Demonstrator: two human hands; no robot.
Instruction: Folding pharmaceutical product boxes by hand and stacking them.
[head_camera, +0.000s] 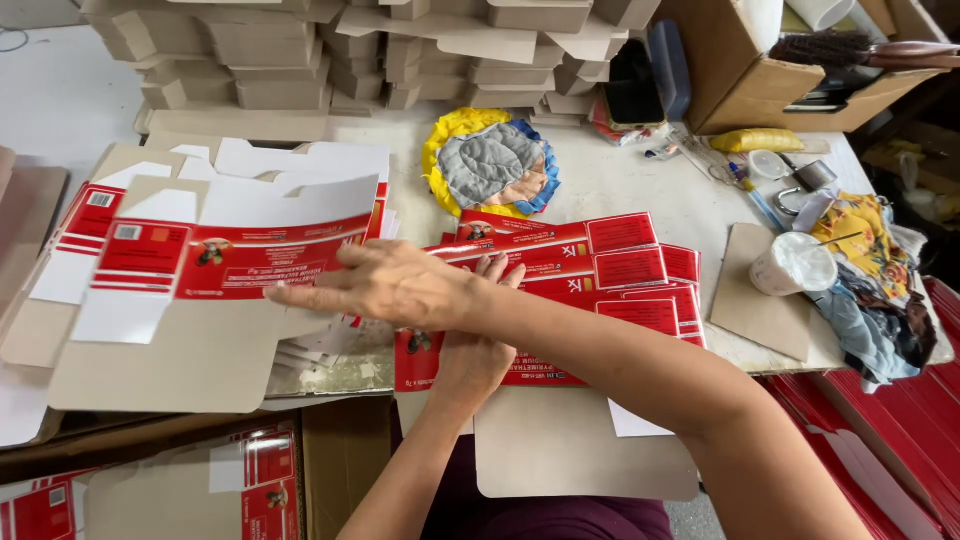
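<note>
Crossing our arms over two piles of flat red-and-white carton blanks on the worktable (640, 190).

Our right hand (385, 285) reaches across to the left pile (215, 255), palm down on the top blank, fingers spread and pressing flat rather than pinching. Our left hand (475, 345) lies beneath that forearm on the right pile (600, 265), fingers straight and slightly apart, tips just showing. Thin printed card like this likely handles light and bendy, slick on the glossy face; we judge it best slid off by an edge or flap, since a careless pinch could crease it. Folded grey boxes (290, 55) are stacked behind.
</note>
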